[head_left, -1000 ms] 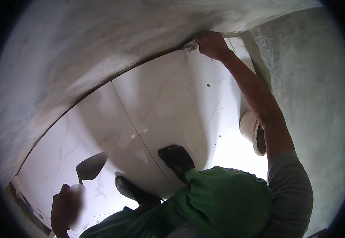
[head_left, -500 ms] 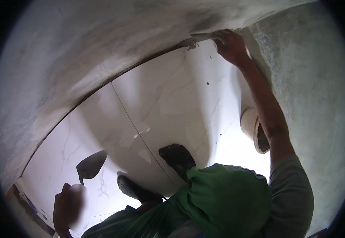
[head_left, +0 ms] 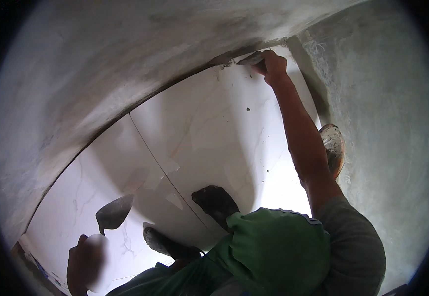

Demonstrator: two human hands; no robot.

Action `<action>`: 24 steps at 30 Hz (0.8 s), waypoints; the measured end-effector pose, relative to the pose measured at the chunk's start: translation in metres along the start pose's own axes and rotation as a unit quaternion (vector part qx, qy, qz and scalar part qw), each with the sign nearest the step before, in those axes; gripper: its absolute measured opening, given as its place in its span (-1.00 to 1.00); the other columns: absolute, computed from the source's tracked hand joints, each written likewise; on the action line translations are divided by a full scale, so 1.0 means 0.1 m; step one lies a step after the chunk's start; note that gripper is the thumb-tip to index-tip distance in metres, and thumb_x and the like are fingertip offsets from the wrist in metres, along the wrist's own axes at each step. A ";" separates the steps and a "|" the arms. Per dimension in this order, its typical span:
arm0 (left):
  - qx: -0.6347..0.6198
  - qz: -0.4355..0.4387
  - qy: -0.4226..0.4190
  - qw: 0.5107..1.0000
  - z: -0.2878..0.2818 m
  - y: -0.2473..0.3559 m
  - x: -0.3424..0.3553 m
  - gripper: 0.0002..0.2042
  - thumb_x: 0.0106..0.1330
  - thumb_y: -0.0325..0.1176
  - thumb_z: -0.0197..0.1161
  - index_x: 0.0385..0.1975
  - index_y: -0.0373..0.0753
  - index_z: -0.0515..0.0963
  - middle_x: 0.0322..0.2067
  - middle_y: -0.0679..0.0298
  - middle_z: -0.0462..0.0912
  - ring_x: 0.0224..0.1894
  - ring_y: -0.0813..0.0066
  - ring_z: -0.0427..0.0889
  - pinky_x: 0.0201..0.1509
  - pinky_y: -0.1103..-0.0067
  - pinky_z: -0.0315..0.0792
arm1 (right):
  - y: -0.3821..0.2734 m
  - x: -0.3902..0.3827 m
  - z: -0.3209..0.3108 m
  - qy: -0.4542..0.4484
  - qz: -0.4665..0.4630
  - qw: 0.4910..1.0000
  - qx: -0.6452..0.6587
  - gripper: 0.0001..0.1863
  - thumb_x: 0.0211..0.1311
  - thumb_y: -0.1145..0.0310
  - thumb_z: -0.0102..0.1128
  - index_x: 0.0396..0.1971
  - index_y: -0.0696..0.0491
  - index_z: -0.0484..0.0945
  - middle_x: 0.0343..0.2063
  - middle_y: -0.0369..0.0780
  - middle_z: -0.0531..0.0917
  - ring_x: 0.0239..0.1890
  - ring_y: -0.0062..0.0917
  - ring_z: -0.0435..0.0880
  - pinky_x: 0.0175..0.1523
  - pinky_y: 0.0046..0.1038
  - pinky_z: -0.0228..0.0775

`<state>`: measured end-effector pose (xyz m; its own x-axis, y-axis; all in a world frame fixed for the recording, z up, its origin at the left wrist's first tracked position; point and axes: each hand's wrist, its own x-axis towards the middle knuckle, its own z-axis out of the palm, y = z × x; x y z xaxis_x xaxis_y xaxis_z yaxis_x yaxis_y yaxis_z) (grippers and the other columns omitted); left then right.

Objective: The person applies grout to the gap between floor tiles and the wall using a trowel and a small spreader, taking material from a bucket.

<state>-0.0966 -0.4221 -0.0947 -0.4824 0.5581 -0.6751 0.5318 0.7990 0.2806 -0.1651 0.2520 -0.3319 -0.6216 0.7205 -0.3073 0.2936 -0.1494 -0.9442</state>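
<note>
My left hand (head_left: 81, 261), partly blurred at lower left, is closed on the handle of a pointed trowel (head_left: 113, 212), its grey blade held over white veined floor tiles (head_left: 194, 128). My right hand (head_left: 272, 66) is stretched to the far corner, closed on a flat, dark scraper (head_left: 250, 58) whose blade lies at the tile edge along the dark, rough gap (head_left: 218, 60) at the wall's foot. Small dark crumbs (head_left: 248, 109) lie on the tile near it.
A grey plastered wall (head_left: 86, 64) runs across the far side and another (head_left: 382, 123) rises on the right. A bucket with mortar-crusted rim (head_left: 336, 143) stands by the right wall, partly behind my forearm. My dark footwear (head_left: 214, 202) rests on the tiles near a thin joint.
My right hand first moved right along the wall's foot, then back left and down onto the tile edge. The bucket shows differently behind my forearm. My left hand stays nearly still.
</note>
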 end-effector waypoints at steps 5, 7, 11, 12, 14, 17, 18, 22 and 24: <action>0.005 -0.017 0.005 1.000 0.15 -0.16 -0.14 -0.61 0.15 -0.50 0.51 -0.01 -0.16 0.59 -0.24 0.10 0.52 -0.33 0.07 0.67 -0.33 0.27 0.61 | -0.11 0.25 0.31 0.086 0.061 0.992 0.075 -0.67 0.27 0.51 0.19 -0.06 0.44 0.53 -0.11 0.08 0.68 -0.19 -0.11 0.81 -0.17 -0.20 0.87; 0.013 -0.017 0.000 1.000 0.19 -0.19 -0.14 -0.61 0.14 -0.50 0.51 -0.01 -0.15 0.59 -0.25 0.10 0.52 -0.34 0.07 0.68 -0.33 0.27 0.62 | -0.15 0.25 0.40 0.079 0.023 0.997 0.015 -0.68 0.28 0.50 0.18 -0.09 0.45 0.55 -0.14 0.07 0.70 -0.20 -0.09 0.81 -0.18 -0.23 0.87; -0.011 -0.031 -0.025 0.999 0.18 -0.23 -0.13 -0.60 0.13 -0.49 0.52 -0.01 -0.15 0.59 -0.26 0.09 0.52 -0.36 0.06 0.68 -0.33 0.28 0.63 | -0.13 0.31 0.53 0.072 0.047 0.996 -0.002 -0.71 0.25 0.51 0.24 -0.12 0.41 0.58 -0.14 0.08 0.71 -0.23 -0.12 0.82 -0.19 -0.26 0.87; -0.012 -0.030 -0.026 0.999 0.19 -0.25 -0.12 -0.60 0.13 -0.49 0.52 -0.01 -0.15 0.59 -0.26 0.09 0.52 -0.36 0.06 0.68 -0.33 0.28 0.63 | -0.09 0.41 0.50 0.051 0.034 0.998 -0.031 -0.74 0.23 0.54 0.26 -0.14 0.39 0.60 -0.14 0.09 0.71 -0.22 -0.13 0.82 -0.15 -0.28 0.86; -0.018 0.011 -0.012 1.000 0.20 -0.29 -0.12 -0.59 0.13 -0.50 0.51 0.00 -0.15 0.59 -0.27 0.09 0.53 -0.36 0.06 0.68 -0.33 0.29 0.64 | 0.04 0.56 0.42 0.031 0.022 0.997 -0.062 -0.76 0.20 0.56 0.28 -0.15 0.36 0.61 -0.14 0.10 0.71 -0.22 -0.14 0.82 -0.10 -0.31 0.86; 0.011 -0.028 -0.028 0.999 0.18 -0.20 -0.14 -0.59 0.12 -0.50 0.51 -0.01 -0.13 0.58 -0.27 0.09 0.53 -0.36 0.05 0.68 -0.34 0.28 0.63 | 0.23 0.62 0.37 0.023 -0.018 0.999 -0.034 -0.69 0.26 0.35 0.47 -0.09 0.19 0.67 -0.25 -0.13 0.79 -0.18 -0.33 0.85 -0.14 -0.31 0.73; 0.012 -0.032 -0.030 0.999 0.18 -0.20 -0.16 -0.59 0.12 -0.50 0.51 -0.01 -0.13 0.58 -0.27 0.09 0.53 -0.36 0.05 0.68 -0.34 0.28 0.63 | 0.28 0.55 0.29 0.014 -0.205 0.937 -0.283 -0.62 0.24 0.24 0.52 -0.06 0.15 0.66 -0.24 -0.15 0.80 -0.17 -0.32 0.84 -0.07 -0.31 0.69; -0.032 0.013 -0.004 0.999 0.20 -0.28 -0.03 -0.63 0.13 -0.52 0.49 -0.06 -0.12 0.56 -0.25 0.07 0.54 -0.35 0.02 0.68 -0.36 0.25 0.63 | 0.44 1.34 -0.40 -0.071 -0.319 0.920 -0.217 -0.50 0.20 0.06 0.59 -0.05 0.11 0.67 -0.20 -0.15 0.82 -0.14 -0.25 0.83 0.03 -0.29 0.63; -0.053 -0.038 -0.022 0.998 0.19 -0.24 -0.15 -0.64 0.14 -0.52 0.49 -0.09 -0.12 0.56 -0.25 0.07 0.54 -0.35 0.01 0.68 -0.37 0.24 0.62 | 0.37 0.90 -0.03 -0.070 -0.335 0.896 -0.283 -0.47 0.18 0.04 0.60 -0.03 0.11 0.67 -0.18 -0.13 0.82 -0.12 -0.24 0.83 0.03 -0.29 0.63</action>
<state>-0.0883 -0.4539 -0.1042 -0.4860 0.4872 -0.7256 0.4176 0.8588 0.2968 -0.2082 0.3139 -0.3938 -0.8697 0.4214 0.2568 0.1167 0.6812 -0.7227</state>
